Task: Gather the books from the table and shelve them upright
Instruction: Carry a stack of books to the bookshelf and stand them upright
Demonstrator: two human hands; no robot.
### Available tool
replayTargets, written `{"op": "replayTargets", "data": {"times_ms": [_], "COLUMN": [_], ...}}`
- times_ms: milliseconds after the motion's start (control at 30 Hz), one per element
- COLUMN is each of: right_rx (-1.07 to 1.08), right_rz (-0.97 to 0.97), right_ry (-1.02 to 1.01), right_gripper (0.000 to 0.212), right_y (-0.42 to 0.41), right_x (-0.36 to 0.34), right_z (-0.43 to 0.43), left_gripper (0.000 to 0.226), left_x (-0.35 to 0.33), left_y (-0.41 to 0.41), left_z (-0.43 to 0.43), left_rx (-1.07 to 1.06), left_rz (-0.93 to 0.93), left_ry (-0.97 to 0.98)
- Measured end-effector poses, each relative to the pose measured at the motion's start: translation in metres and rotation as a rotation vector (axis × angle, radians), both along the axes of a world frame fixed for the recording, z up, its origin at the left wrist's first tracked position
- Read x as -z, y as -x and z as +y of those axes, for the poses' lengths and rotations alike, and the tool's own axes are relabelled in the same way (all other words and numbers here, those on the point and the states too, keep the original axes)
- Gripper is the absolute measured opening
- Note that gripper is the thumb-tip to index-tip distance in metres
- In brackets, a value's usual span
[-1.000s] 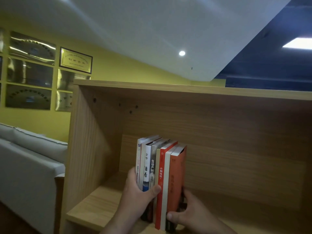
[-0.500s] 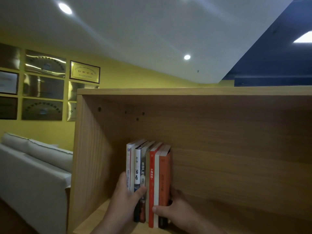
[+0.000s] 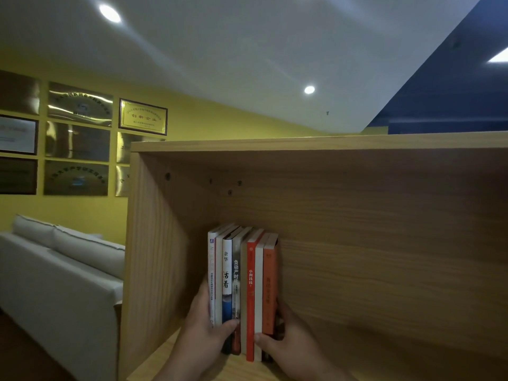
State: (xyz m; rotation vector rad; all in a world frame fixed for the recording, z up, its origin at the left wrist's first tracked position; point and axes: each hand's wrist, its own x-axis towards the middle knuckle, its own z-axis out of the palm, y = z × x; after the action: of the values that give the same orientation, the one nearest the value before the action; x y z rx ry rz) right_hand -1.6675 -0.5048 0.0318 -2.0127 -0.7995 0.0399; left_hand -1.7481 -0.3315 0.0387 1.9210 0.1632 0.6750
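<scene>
A pack of several books stands upright, spines toward me, inside a light wooden shelf compartment. White and blue spines are on the left, red and orange ones on the right. My left hand clasps the left side of the pack, its thumb lying across the lower spines. My right hand clasps the right side, thumb on the front of the orange book. The bottoms of the books are partly hidden by my hands.
The shelf's left wall stands a short way left of the books; open shelf space runs to the right. A white sofa sits left of the shelf, under framed plaques on a yellow wall.
The pack of books, held between both hands, has moved left and deeper into the compartment and now stands straighter. The camera has tilted upward.
</scene>
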Motion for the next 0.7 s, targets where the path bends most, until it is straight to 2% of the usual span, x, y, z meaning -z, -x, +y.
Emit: {"op": "replayTargets", "data": {"times_ms": [200,367,433,500,600,700], "right_rx": [0.002,-0.002,0.026,0.054,0.069,0.069], "right_rz": [0.024,0.021,0.01,-0.016,-0.061,-0.07], "right_ry": [0.06,0.074,0.058,0.036,-0.01,-0.018], "right_gripper": [0.074,0.078,0.08,0.082,0.084,0.096], "right_y": [-0.01,-0.023,-0.026,-0.028,-0.028,-0.025], "right_x": [0.001,-0.001,0.003,0.009,0.012,0.011], "right_z": [0.022,0.044,0.052,0.058,0.06,0.058], "left_gripper": [0.091,0.104,0.101,0.092,0.078,0.079], "left_x": [-0.001,-0.003,-0.007,-0.006,0.001,0.001], "left_y": [-0.01,-0.023,-0.021,-0.018,-0.012,-0.01], "left_z": [0.01,0.013,0.01,0.009,0.009,0.009], "left_rx": [-0.046,-0.345,-0.45,-0.51,-0.42,-0.381], "left_rz": [0.033,0.126,0.139,0.074,0.012,0.044], "left_ry": [0.092,-0.039,-0.103,-0.162,-0.216,-0.243]}}
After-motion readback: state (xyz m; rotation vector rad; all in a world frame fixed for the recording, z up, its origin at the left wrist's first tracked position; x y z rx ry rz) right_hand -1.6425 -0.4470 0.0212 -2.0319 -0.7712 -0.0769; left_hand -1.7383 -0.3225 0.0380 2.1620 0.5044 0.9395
